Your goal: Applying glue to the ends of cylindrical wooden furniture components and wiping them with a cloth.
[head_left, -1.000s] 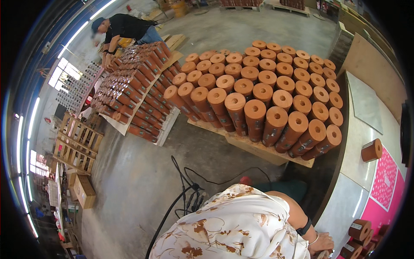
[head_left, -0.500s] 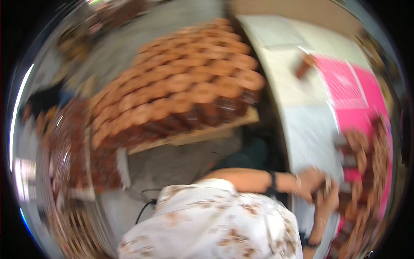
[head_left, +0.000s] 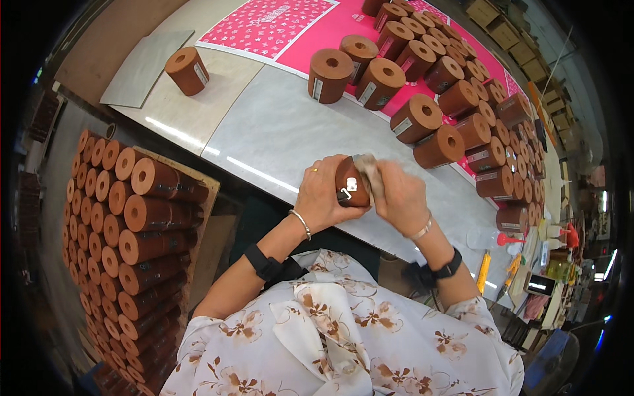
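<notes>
My left hand (head_left: 327, 191) wraps around a reddish-brown cylinder (head_left: 353, 188) and holds it above the near edge of the table. Shiny pale marks and a dark patch show on the cylinder's side. Bunched in my right hand (head_left: 401, 198) is a greyish-beige cloth (head_left: 371, 173), pressed against the right side of that cylinder and slightly smeared by motion. Ahead on the table stands a similar cylinder (head_left: 329, 76) with a round hole in its top and a pale label on its side. Another single cylinder (head_left: 188, 70) is set apart at the far left.
Many more cylinders (head_left: 472, 129) crowd the pink sheet (head_left: 300, 49) at right. A grey-white table (head_left: 264, 119) lies before me. Down on the left, a wooden pallet (head_left: 203, 231) bears stacked cylinders (head_left: 148, 211). A clear bottle with a red tip (head_left: 485, 239) and a yellow cutter (head_left: 484, 272) lie right.
The view has swung right, from the pallet stack to the table. My hands, blurred together at the right before, now appear mid-view with the cylinder and cloth plainly visible.
</notes>
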`<action>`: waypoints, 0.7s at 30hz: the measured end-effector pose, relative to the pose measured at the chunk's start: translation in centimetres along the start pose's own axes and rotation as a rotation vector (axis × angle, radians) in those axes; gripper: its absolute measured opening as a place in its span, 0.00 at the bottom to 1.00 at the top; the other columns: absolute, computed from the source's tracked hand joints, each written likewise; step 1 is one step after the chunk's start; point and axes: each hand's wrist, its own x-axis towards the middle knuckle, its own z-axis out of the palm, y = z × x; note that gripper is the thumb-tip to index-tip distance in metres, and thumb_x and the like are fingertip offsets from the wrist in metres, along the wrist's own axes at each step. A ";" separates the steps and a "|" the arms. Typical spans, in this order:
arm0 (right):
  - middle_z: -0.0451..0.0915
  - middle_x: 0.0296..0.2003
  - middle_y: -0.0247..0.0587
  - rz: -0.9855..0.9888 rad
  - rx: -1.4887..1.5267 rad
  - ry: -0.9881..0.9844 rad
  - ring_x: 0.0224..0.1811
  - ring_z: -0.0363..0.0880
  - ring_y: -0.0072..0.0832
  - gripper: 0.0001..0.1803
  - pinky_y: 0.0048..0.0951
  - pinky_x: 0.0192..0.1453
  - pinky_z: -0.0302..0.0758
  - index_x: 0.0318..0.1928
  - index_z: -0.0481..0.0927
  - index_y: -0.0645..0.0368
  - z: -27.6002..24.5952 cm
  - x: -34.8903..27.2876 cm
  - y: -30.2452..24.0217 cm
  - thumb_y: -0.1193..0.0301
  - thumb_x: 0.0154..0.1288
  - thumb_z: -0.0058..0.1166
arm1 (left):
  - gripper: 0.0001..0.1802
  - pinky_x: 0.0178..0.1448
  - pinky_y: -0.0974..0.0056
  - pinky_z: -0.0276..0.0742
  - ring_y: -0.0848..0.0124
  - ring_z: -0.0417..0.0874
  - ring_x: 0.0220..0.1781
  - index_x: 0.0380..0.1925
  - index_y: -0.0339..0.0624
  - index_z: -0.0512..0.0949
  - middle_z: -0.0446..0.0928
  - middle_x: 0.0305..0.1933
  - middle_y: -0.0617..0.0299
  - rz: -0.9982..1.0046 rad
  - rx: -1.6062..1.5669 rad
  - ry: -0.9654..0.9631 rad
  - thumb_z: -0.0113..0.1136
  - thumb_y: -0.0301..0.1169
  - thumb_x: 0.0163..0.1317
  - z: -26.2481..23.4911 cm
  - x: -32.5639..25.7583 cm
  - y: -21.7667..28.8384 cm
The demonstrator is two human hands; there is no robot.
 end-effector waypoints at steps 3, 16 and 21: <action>0.74 0.26 0.40 -0.129 0.186 -0.027 0.24 0.76 0.38 0.17 0.34 0.24 0.72 0.40 0.74 0.57 -1.1 -1.6 -3.7 0.74 0.47 0.61 | 0.46 0.55 0.51 0.67 0.50 0.73 0.50 0.55 0.36 0.65 0.71 0.52 0.49 0.077 0.073 0.110 0.75 0.44 0.36 0.5 -0.7 -1.2; 0.73 0.27 0.40 -0.174 0.117 0.066 0.26 0.78 0.35 0.16 0.34 0.25 0.74 0.41 0.74 0.59 0.3 -0.5 -3.8 0.74 0.49 0.57 | 0.47 0.56 0.51 0.67 0.51 0.74 0.51 0.55 0.39 0.65 0.72 0.51 0.52 0.073 0.060 0.110 0.76 0.42 0.33 0.5 -0.9 -1.4; 0.75 0.28 0.39 -0.072 0.005 0.074 0.26 0.78 0.37 0.13 0.35 0.23 0.73 0.41 0.73 0.56 1.2 2.8 -0.2 0.71 0.54 0.57 | 0.49 0.56 0.52 0.65 0.53 0.73 0.51 0.55 0.36 0.64 0.72 0.49 0.49 -0.015 0.056 -0.001 0.77 0.46 0.34 0.1 -0.2 0.2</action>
